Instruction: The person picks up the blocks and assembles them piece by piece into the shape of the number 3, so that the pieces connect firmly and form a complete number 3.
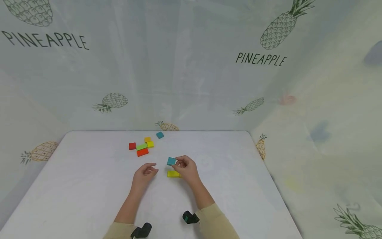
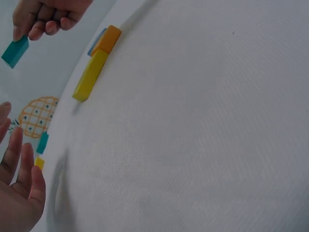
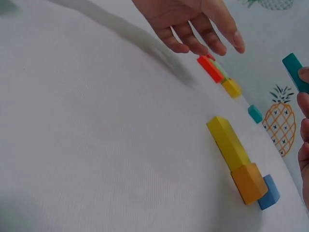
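Note:
My right hand (image 1: pixel 188 168) pinches a teal block (image 1: pixel 171 161) between thumb and fingers, raised above the white table. Beneath it lies a long yellow block (image 1: pixel 173 174), partly covered by that hand in the head view. In the right wrist view, an orange block (image 3: pixel 248 183) touches the yellow block's end, and a blue block (image 3: pixel 269 192) sits against the orange one. To the left of these, my left hand (image 1: pixel 142 177) hovers over the table with loosely bent fingers and holds nothing.
Farther back on the table (image 1: pixel 89 186) is a cluster: a red block (image 1: pixel 132 146), a green block (image 1: pixel 141 146), an orange-red block (image 1: pixel 142 152), a yellow block (image 1: pixel 150 144) and an orange block (image 1: pixel 147 139). Another teal block (image 1: pixel 160 135) lies near the back edge, before a pineapple-print sheet (image 1: pixel 179 66).

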A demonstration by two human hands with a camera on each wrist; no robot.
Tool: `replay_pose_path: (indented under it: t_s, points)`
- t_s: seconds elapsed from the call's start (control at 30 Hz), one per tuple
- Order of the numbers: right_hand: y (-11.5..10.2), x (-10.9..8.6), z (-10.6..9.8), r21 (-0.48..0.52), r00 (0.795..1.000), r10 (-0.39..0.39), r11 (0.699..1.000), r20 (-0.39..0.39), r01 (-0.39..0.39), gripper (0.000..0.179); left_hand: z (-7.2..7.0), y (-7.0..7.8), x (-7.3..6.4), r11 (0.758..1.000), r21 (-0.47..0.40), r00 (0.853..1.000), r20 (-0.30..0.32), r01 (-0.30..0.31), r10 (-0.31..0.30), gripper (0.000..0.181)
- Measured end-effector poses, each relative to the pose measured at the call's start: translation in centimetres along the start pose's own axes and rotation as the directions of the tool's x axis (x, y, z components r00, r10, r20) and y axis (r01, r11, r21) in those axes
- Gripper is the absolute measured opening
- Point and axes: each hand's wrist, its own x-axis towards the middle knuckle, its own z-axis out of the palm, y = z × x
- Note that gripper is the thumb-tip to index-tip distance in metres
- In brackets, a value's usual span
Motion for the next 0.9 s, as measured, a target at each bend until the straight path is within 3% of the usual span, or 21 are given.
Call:
replay_pose_path:
  t_s: [0.27, 0.47, 0.57, 0.7, 0.9]
  points:
    - [1.6, -1.3, -2.1, 0.042, 0.999, 0.016, 0.999, -0.042, -0.014, 0.025, 1.7, 0.0, 0.4, 0.996, 0.04, 0.996, 0.049, -0.075, 0.073, 0.037]
    - [0.1, -2.7, -3.6, 0.035, 0.998, -0.005, 0.999, -0.057, 0.007, 0.025, 2.7, 0.0, 1.0, 0.98, 0.1, 0.981, 0.099, -0.175, 0.165, 0.041]
    - [-0.2, -3.3, -4.2, 0.031, 0.998, 0.02, 0.999, -0.066, -0.018, 0.026, 3.1, 0.0, 1.3, 0.969, 0.125, 0.972, 0.131, -0.213, 0.196, 0.045]
    - [0.2, -3.9, -4.7, 0.03, 0.995, 0.043, 0.999, -0.085, -0.041, 0.027, 3.5, -0.4, 1.6, 0.962, 0.15, 0.967, 0.148, -0.23, 0.208, 0.046]
    - [4.4, -3.7, -5.2, 0.024, 0.985, 0.051, 0.999, -0.168, -0.048, 0.026, 3.7, -1.0, 1.8, 0.943, 0.227, 0.964, 0.162, -0.243, 0.21, 0.047]
